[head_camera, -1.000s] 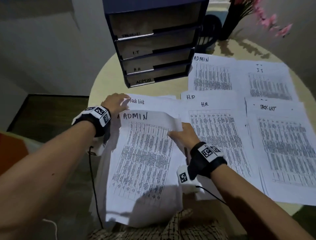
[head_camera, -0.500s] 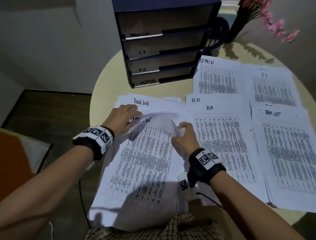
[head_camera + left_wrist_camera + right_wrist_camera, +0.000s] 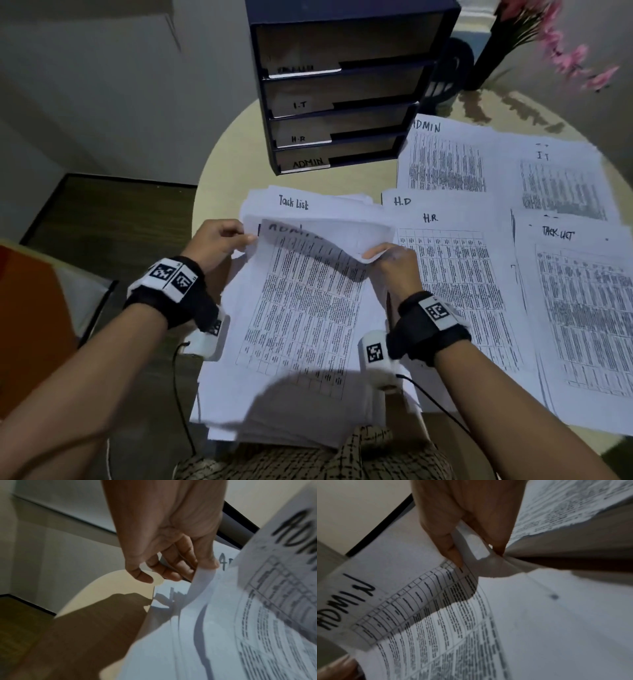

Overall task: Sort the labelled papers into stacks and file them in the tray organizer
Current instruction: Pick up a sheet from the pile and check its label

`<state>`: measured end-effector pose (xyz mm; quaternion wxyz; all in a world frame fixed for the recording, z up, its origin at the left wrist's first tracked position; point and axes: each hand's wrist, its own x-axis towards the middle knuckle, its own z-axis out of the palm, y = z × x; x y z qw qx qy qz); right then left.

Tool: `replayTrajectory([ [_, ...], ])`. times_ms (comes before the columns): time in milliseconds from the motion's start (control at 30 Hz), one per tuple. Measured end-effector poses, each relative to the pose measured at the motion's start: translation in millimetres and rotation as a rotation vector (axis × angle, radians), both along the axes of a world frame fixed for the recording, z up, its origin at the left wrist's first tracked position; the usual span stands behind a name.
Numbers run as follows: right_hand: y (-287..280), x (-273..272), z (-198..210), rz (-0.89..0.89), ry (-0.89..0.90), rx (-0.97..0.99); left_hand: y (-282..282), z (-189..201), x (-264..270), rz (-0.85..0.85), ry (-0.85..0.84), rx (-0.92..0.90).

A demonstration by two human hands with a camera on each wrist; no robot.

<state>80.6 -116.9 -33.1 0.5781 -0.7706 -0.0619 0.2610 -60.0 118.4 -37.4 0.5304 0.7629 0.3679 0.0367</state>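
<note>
A printed sheet headed ADMIN (image 3: 308, 301) lies on top of the loose pile (image 3: 291, 421) in front of me, its top edge lifted and curled over. My left hand (image 3: 245, 236) pinches its top left corner; the left wrist view shows the left hand (image 3: 197, 572) on the paper edge. My right hand (image 3: 371, 255) pinches the top right corner, as the right hand (image 3: 477, 555) shows close up on the ADMIN sheet (image 3: 419, 615). A Task List sheet (image 3: 294, 202) peeks out behind. The dark tray organizer (image 3: 442, 51) stands beyond, with trays labelled I.T, H.R and ADMIN.
Sorted stacks cover the right of the round table (image 3: 226, 161): ADMIN (image 3: 442, 161), I.T (image 3: 561, 185), H.R (image 3: 455, 274) and Task List (image 3: 582, 308). A dark vase of pink flowers (image 3: 548, 41) stands at the back right. The floor drops away on the left.
The ADMIN sheet's top edge has risen and curled toward me. My left hand left the Task List sheet and took the ADMIN sheet's left corner; my right hand kept the right corner.
</note>
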Motion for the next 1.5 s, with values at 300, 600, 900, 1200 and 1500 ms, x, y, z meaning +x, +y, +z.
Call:
replayTrajectory([
  [300,32.9,20.3,14.5,0.075,-0.418,-0.378,-19.9,-8.9,14.5,0.105,0.067,0.165],
  [600,63.1,3.8,20.2,0.533,-0.497,-0.205,-41.3,5.9,23.7,0.201,-0.182,-0.305],
  [900,9.3,-12.5,-34.2,0.589,-0.797,-0.120,-21.2,-27.7,24.6,0.374,-0.044,-0.362],
  [1200,18.6,-20.5,-21.8,0.663,-0.811,-0.149,-59.7,22.4,-0.9,-0.141,0.126,-0.538],
  [1500,48.7,-17.9,-2.1,0.471,-0.700,-0.212,-55.3,15.1,1.8,0.371,-0.165,0.389],
])
